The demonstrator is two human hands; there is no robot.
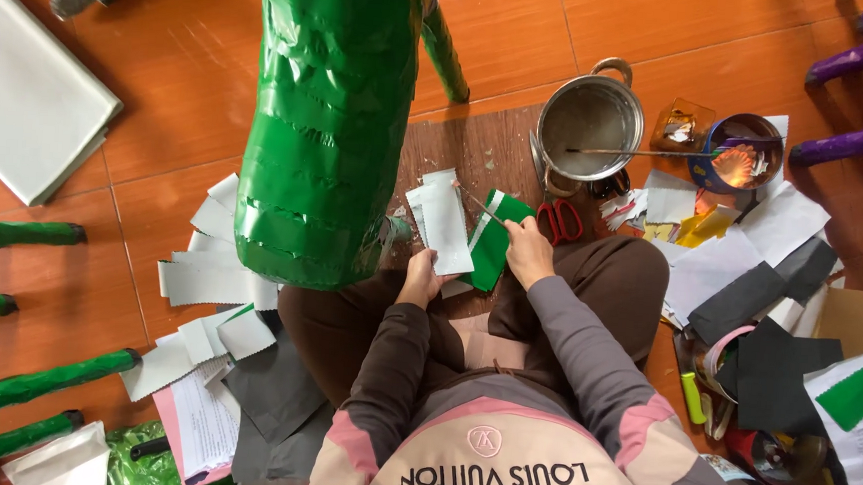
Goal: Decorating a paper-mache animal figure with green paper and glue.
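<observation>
Just right of the big green paper-covered form (329, 116), the left hand (419, 282) is closed on the lower edge of a white paper strip (443, 223), holding it upright above the lap. The right hand (529, 250) pinches a thin brush (482, 208), its tip touching the strip's right side, with a green paper piece (494, 241) just beneath. Farther right of the form stand a steel pot (588, 127) and, below it, red-handled scissors (559, 220).

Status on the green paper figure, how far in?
Done: the big green body is fully covered in green. In hand: left hand holds a white paper piece; right hand holds a brush over it. Left: loose white pieces lie unused on the floor.
</observation>
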